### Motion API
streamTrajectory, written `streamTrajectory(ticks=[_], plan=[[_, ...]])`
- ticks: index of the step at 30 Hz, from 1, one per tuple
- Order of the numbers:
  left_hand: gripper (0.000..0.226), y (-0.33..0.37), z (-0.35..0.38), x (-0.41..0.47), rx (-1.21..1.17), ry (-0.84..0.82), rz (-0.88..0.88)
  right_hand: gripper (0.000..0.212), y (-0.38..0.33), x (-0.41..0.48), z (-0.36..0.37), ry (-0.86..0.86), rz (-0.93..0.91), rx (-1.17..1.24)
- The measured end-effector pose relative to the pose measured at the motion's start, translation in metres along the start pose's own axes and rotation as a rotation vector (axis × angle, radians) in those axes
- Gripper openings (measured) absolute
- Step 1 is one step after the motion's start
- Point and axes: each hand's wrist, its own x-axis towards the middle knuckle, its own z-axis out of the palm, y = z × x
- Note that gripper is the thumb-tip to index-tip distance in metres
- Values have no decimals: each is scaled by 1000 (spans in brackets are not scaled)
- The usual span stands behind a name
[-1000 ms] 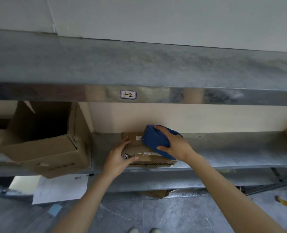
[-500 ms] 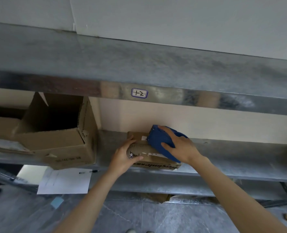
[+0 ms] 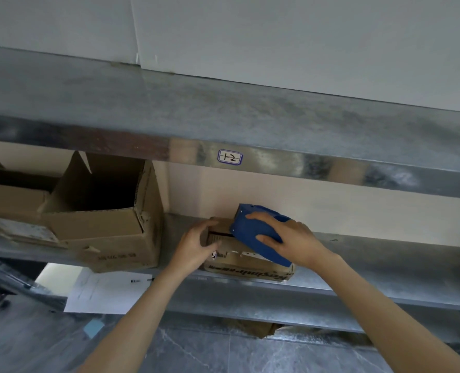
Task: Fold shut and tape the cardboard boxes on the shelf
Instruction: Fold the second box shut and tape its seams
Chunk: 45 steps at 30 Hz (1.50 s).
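A small flat cardboard box (image 3: 246, 267) with dark print on its front lies on the metal shelf (image 3: 371, 254), its top flaps folded down. My right hand (image 3: 290, 239) grips a blue tape dispenser (image 3: 255, 231) and holds it on top of the box, its nose pointing left. My left hand (image 3: 196, 246) grips the box's left end, fingers curled over the top edge. A larger cardboard box (image 3: 102, 211) stands to the left with its flaps open.
The shelf above (image 3: 223, 122) carries a label reading 1-2 (image 3: 230, 157). Another brown box (image 3: 10, 200) sits at the far left. A white sheet of paper (image 3: 107, 292) hangs below the shelf edge. Grey floor lies beneath.
The view has shifted, so the boxes sit further right in frame. Both hands stay on the small box, and the dispenser's position on it looks much the same.
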Motion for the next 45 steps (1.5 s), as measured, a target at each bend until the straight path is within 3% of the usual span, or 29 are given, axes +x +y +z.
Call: streamTrajectory(ticks=[6,14,18,29,34,39,45], plan=[[38,16,-17,9,-37,-3,57,62,-6,-4,2,47,-70,-42],[40,36,-31,16,-115,-275,93,59,-16,-8,-7,94,-201,-144],[46,37,-28,16,-132,-328,95,58,-23,-14,-9,122,-301,-154],[16,36,-17,15,-130,-229,53,63,-28,-24,-15,133,-293,-163],[33,40,-18,18,-99,-185,59,59,-28,-23,-19,125,-269,-126],[30,28,-44,24,-112,-36,-12,57,-11,-29,-32,93,-198,-128],[27,26,-44,19,-129,-29,-47,57,4,-40,-42,43,-152,-1]])
